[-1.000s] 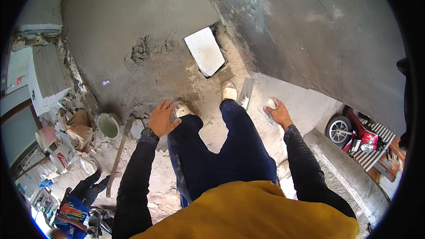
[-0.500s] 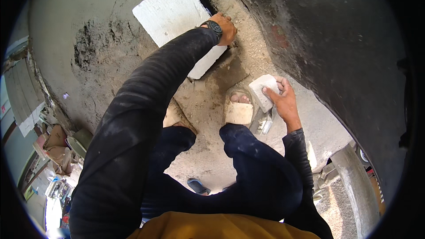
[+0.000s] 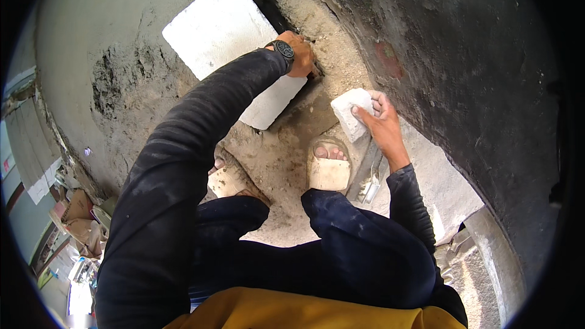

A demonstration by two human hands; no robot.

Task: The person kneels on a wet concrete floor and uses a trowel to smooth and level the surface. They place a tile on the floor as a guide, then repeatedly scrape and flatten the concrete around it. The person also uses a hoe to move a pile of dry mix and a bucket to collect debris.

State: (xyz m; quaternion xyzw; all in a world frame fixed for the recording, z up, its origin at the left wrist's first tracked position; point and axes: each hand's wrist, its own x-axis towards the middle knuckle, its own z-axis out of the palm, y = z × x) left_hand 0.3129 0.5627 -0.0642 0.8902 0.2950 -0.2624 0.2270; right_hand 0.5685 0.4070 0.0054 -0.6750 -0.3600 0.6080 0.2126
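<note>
A large white slab (image 3: 213, 24) lies tilted over a dark gap (image 3: 273, 9) in the concrete. My left hand (image 3: 300, 55) reaches across to its right edge with fingers bent down at the gap; their tips and whatever they grip are hidden. In my right hand (image 3: 382, 123) is a small white block (image 3: 348, 106), pinched between thumb and fingers just below and right of the slab. A long metal tool (image 3: 372, 183) lies beneath that hand, beside my right sandal (image 3: 329, 173). My left sandal (image 3: 228, 181) is partly covered by my left arm.
A dark, rough wall (image 3: 445, 67) rises along the right, with a concrete beam (image 3: 493, 256) at lower right. Grey render (image 3: 97, 24) covers the upper left. Cardboard and clutter (image 3: 82, 225) lie along the lower left.
My left hand has gone from beside my knee to the slab's edge. The view has come closer to the slab. My right hand has raised the small block slightly.
</note>
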